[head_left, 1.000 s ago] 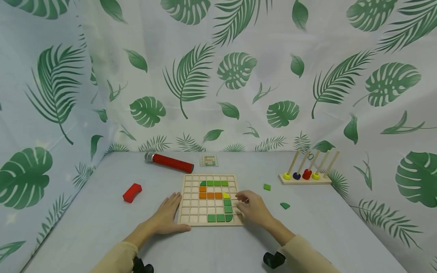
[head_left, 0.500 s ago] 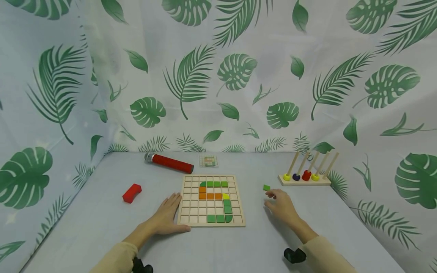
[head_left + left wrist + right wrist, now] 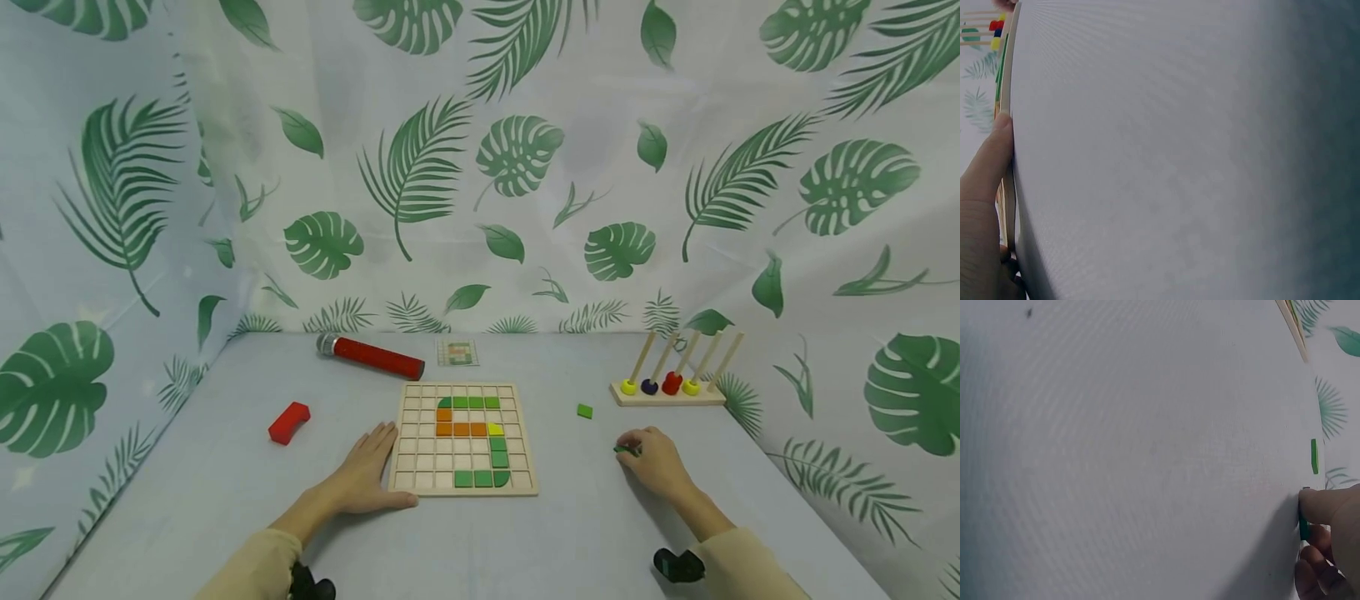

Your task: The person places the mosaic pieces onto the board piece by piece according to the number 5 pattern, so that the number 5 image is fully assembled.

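Note:
My left hand (image 3: 363, 477) lies along the left edge of a wooden grid board (image 3: 417, 463), fingers straight and thumb at the near corner. Green tiles (image 3: 474, 478), orange tiles (image 3: 470, 429) and one yellow tile (image 3: 496, 429) sit in the board's cells in a winding line. To the right of the board, my right hand (image 3: 660, 463) pinches a dark green round-edged tile (image 3: 627, 451) between thumb and fingers, low at the tabletop. The right wrist view shows that tile (image 3: 1304, 528) edge-on under the thumb, partly hidden by the fingers.
A light green square tile (image 3: 584, 411) lies between board and right hand. Behind stand a peg rack (image 3: 670, 399) with coloured beads, a small pattern card (image 3: 457, 352) and a red microphone-like tube (image 3: 375, 356). A red arched block (image 3: 289, 423) lies left.
My right hand has moved right from the board's edge, past the light green square, and now pinches the dark green tile. The left hand has stayed at the board.

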{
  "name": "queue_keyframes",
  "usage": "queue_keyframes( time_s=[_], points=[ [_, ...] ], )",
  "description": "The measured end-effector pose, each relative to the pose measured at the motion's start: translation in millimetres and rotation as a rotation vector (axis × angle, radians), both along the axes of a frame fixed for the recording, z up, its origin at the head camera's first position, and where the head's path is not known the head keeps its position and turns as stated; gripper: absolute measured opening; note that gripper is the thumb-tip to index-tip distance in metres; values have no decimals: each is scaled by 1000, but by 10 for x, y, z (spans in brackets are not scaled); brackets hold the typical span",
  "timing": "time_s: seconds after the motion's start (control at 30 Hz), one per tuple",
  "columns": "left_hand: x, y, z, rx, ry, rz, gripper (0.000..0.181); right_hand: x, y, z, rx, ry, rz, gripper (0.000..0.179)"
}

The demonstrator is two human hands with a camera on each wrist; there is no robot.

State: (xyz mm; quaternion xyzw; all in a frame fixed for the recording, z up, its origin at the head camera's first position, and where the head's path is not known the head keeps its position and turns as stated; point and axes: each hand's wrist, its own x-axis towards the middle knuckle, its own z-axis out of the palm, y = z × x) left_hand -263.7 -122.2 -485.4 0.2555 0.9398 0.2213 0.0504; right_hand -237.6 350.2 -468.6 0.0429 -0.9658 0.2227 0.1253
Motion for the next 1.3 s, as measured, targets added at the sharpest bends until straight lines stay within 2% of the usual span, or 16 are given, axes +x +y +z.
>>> queue_keyframes(
  time_s=[0.17, 0.43, 0.63, 0.77, 0.97, 1.13, 1.3],
  points=[
    [1, -3, -12, -5, 3, 2, 116, 2, -3, 14, -20, -17, 35, 10],
    [-4, -6, -2, 5, 24, -8, 114, -20, -55, -18, -26, 30, 63, 8],
    [2, 1, -4, -3, 12, -2, 115, -6, -74, -19, -62, 43, 97, 23],
    [0, 2, -11, -10, 15, 4, 116, 6, -50, -10, -60, 52, 57, 31],
    [-1, -8, -26, -11, 17, 10, 117, 4, -15, -29, -85, 36, 21, 30],
    [0, -12, -34, -19, 10, 19, 117, -31, -57, -41, -103, 36, 49, 31],
    [-9, -8, -34, -22, 12, 19, 116, -85, -216, -22, -133, 46, 89, 32]
  ],
)
